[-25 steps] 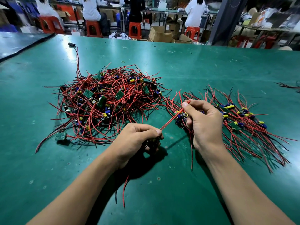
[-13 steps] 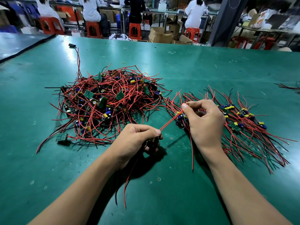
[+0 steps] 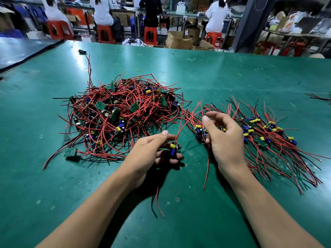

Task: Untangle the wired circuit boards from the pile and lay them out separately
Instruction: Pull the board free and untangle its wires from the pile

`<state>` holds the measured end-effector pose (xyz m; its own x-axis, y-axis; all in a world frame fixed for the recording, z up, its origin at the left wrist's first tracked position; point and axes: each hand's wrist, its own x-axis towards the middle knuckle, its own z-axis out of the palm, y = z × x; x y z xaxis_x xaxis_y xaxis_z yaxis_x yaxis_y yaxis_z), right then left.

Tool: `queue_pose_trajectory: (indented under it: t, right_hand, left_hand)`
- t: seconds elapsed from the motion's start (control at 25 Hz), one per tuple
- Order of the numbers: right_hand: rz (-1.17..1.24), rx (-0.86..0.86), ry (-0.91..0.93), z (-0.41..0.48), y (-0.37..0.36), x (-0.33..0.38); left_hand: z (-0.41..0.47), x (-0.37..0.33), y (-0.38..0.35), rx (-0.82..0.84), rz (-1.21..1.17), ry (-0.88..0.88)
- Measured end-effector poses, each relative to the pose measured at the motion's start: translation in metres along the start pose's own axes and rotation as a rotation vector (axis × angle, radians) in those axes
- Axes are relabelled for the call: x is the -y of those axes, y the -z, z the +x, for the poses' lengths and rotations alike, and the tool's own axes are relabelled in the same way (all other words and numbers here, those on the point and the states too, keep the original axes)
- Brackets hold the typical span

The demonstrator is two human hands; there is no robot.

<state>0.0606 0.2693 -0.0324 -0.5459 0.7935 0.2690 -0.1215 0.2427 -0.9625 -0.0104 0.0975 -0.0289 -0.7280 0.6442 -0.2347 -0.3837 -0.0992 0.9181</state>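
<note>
Head view: two bare arms reach over a green counter (image 3: 197, 77). A messy heap lies on the left and a tidy bunch on the right.
Left hand (image 3: 152, 153): its fingers are curled round one small board (image 3: 173, 148) that has yellow and blue parts. The board sits low and near the body, away from the heap, likely so its wires can hang free.
Board wires: one red wire (image 3: 180, 122) goes up from the board, and I cannot tell if its far end is caught. The hanging wires (image 3: 158, 203) trail down below the hand onto the counter.
Right hand (image 3: 225, 140): it is loose. The thumb and first finger are spread apart with nothing pinched between them. It hovers at the near end of the tidy bunch, and I think that is where the next board belongs.
Pile (image 3: 125, 111): lots of boards are knotted up in red and black wires, so most of the job looks undone.
Laid-out row (image 3: 265, 135): these boards lie side by side with their wires fanned out, so each one can be picked up alone.
Next move: the held board likely goes just beside the row.
Watch out: thin wires snag easily, and a fast pull could drag more boards along.
</note>
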Motion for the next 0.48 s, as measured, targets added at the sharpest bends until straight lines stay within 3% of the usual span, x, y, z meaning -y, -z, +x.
queue_pose_trajectory:
  t: [0.12,0.32,0.4,0.48]
  right_hand:
    - [-0.038,-0.014,0.013,-0.013,-0.008,0.006]
    - [-0.341,0.285,0.156,-0.038,-0.022,0.005]
    - [-0.316,0.263,0.188,-0.037,-0.022,0.006]
    - [-0.312,0.117,0.240,-0.025,-0.013,0.008]
  left_hand:
    - [0.000,-0.001,-0.002,-0.017,-0.119,0.001]
    - [-0.001,0.002,-0.004,0.080,-0.164,0.061]
    - [0.000,0.004,-0.004,0.102,-0.130,0.045]
    - [0.002,0.005,-0.005,0.075,-0.128,0.036]
